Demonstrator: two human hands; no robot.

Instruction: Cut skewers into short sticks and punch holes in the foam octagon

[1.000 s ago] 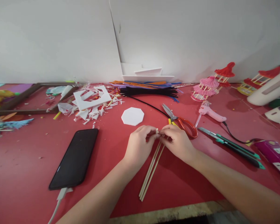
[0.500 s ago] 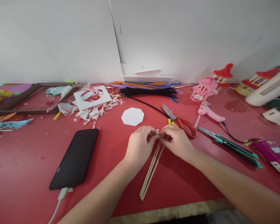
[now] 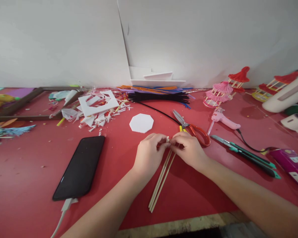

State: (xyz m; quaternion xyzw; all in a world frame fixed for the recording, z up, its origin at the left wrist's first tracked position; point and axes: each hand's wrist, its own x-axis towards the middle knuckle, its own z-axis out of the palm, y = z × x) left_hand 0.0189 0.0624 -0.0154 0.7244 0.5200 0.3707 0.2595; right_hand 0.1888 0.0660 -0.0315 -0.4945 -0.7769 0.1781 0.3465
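Note:
Several thin wooden sticks [image 3: 161, 181] lie slanted on the red table, their upper ends running up under my fingers. My left hand [image 3: 150, 152] is closed in a pinch at the tops of the sticks, where a pale stick end shows between the fingertips. My right hand [image 3: 188, 148] pinches at the same spot from the other side, fingertips close to those of the left. Just beyond the hands lies a white octagon [image 3: 141, 123]. Scissors with red handles [image 3: 200, 135] rest past my right hand, close to something yellow that is partly hidden.
On the left lies a black phone [image 3: 79, 168] with a cable. White scraps [image 3: 99, 107] and pipe cleaners [image 3: 159, 96] are at the back. To the right are a pink glue gun [image 3: 225, 120], a green cutter [image 3: 245, 155], a purple power strip [image 3: 289, 165] and small pagoda models [image 3: 221, 91].
Both hands stay pinched at the stick tops with almost no movement. The whole view has shifted very slightly.

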